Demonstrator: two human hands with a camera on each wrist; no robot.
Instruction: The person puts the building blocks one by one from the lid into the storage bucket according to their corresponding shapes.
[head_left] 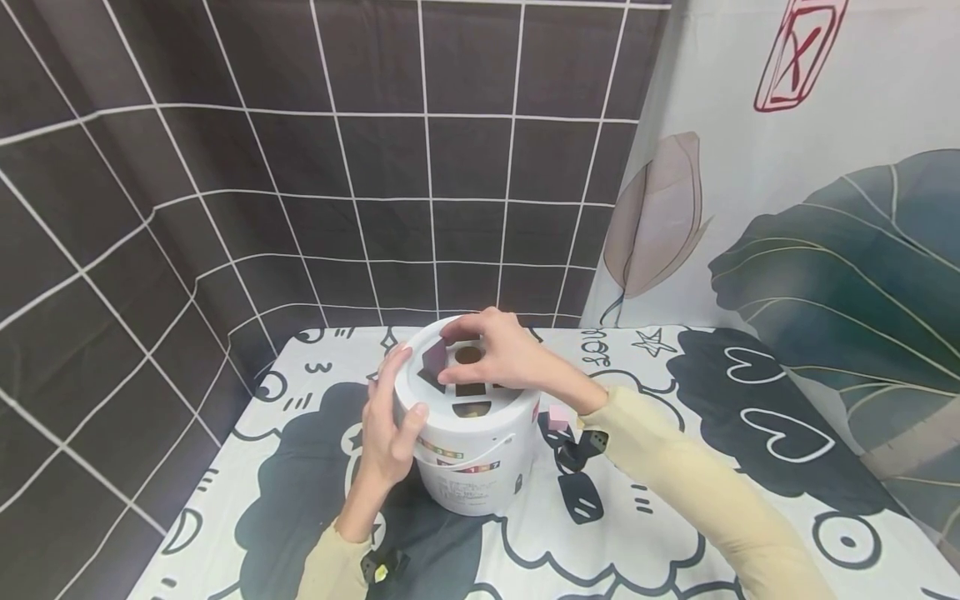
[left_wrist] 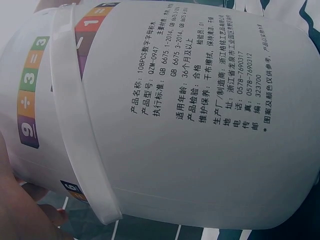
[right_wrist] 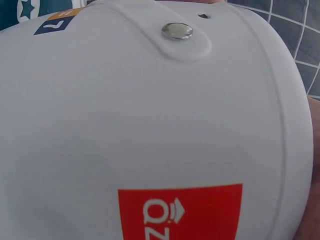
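A white bucket (head_left: 468, 483) with a round white lid (head_left: 420, 333) stands upright on the printed cloth. Shaped holes are cut through the lid, and printed number strips run round the side. My left hand (head_left: 390, 425) holds the bucket at its left, thumb at the front of the rim and fingers farther back. Over the lid, my right hand (head_left: 506, 354) pinches a dark purple block (head_left: 435, 357) between thumb and fingers, tilted at a hole on the left. In the right wrist view, the bucket's wall (right_wrist: 125, 125) fills most of the frame and hides the fingertips.
A pink block (head_left: 557, 417) lies on the cloth just right of the bucket, close below my right forearm. The bucket's white handle (left_wrist: 75, 125) hangs down across its front. A dark gridded curtain (head_left: 375, 158) rises behind the table.
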